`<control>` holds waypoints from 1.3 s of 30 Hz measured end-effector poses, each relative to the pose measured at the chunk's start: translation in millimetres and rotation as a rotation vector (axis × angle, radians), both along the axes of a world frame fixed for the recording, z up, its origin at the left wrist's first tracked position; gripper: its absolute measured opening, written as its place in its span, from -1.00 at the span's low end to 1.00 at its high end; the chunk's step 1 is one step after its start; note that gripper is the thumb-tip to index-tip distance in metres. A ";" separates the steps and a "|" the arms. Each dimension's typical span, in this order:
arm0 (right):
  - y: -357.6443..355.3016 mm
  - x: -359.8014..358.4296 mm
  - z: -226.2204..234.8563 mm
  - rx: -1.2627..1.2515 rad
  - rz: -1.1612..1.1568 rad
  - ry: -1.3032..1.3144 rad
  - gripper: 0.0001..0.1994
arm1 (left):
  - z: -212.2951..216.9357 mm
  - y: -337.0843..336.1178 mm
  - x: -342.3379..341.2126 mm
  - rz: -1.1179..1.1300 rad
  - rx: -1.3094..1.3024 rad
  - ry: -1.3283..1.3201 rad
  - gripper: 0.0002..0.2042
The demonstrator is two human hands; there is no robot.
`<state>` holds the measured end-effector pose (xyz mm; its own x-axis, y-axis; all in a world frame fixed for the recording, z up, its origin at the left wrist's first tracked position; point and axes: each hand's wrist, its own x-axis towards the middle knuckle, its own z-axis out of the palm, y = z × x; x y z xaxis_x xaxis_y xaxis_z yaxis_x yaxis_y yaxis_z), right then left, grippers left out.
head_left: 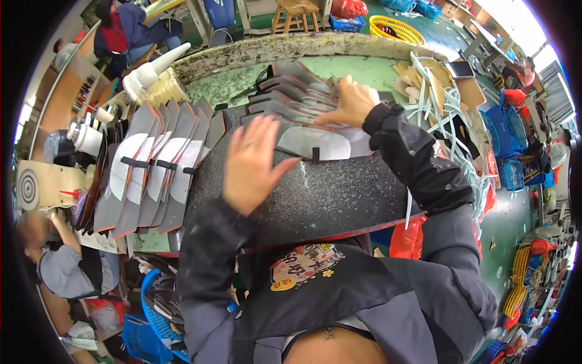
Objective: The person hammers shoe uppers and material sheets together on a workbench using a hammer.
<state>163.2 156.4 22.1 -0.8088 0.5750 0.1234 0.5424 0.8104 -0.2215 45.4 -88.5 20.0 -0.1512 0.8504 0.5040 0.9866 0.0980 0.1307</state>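
Head view: left hand (251,164) open, fingers spread, hovering flat over the dark speckled board (327,197) on the bench (242,79), gripping nothing. Right hand (351,100) pressed down, fingers curled on the fanned stack of grey cut pieces (291,91) at the board's far edge. Another row of grey pieces (151,170) with white patches lies left. Pale straps (451,115) piled right.

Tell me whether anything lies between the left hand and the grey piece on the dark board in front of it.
Nothing visible does. The left hand hovers open just left of the grey piece, with only bare dark board between them. The right hand presses the fanned pieces farther back.
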 end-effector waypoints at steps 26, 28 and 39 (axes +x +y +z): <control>-125.5 128.2 -0.8 -0.637 0.379 0.012 -0.73 | -22.8 -37.3 13.4 -0.211 -0.405 -0.707 -0.65; -132.8 126.8 -10.0 -0.616 0.381 -0.002 -0.70 | -31.7 -7.5 32.4 -0.244 -0.481 -0.838 -0.66; -106.7 127.8 -8.3 -0.635 0.331 0.180 -0.84 | -67.0 6.9 53.4 -0.459 -0.191 -0.402 -0.85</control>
